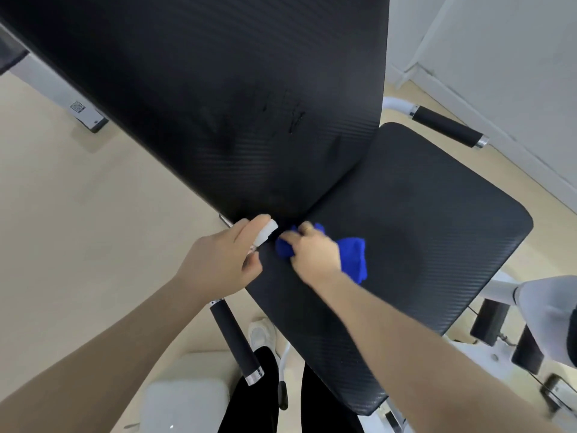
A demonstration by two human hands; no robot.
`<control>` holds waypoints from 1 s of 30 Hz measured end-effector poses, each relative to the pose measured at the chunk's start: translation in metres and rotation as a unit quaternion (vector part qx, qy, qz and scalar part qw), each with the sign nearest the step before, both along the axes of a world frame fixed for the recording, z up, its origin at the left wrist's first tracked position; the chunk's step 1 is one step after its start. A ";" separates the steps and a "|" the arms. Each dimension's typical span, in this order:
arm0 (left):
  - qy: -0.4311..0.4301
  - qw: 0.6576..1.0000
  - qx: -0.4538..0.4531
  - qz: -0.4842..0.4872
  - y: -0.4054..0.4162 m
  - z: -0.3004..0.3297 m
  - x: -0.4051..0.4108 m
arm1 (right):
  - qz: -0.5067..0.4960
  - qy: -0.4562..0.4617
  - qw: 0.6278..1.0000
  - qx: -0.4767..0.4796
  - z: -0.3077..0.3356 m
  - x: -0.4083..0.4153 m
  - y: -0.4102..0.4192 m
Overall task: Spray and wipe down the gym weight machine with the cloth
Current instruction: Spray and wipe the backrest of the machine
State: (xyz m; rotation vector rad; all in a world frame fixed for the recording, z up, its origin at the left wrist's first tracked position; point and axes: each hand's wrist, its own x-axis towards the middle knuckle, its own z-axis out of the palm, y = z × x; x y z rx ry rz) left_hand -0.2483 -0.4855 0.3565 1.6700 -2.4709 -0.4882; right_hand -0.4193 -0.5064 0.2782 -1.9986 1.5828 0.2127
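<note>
Gym weight machine padding fills most of what I can see: the black backrest [218,98] slopes up and away, and the black seat pad [421,232] lies below it, the two meeting in a crease near the middle. Both hands work right at that crease. The right hand [315,250] presses a bunched blue cloth [354,254] onto the rear of the seat, fingers curled over the wad, probably to push it into the seam where sweat and dust gather. The left hand [223,260] grips a small white spray bottle [265,232], nozzle aimed toward the same seam and just beside the cloth, so fresh spray would land where the wiping goes on. Wet streaks show on the backrest [290,114], which suggests that part has been sprayed. Black foam handles [446,126] stick out on either side of the seat, and I judge them not yet wiped. Pale flooring [78,214] lies underneath.
</note>
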 end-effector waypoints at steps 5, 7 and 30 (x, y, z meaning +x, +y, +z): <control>-0.026 1.000 0.002 0.002 0.008 -0.001 0.018 | 0.154 -0.004 0.988 0.007 -0.001 0.014 0.015; -0.019 1.000 0.008 0.010 0.011 -0.005 0.023 | 0.138 0.011 0.990 -0.007 -0.001 0.003 0.000; 0.026 0.999 0.042 0.000 0.027 -0.049 0.027 | -0.036 0.101 0.987 -0.117 -0.014 -0.033 -0.037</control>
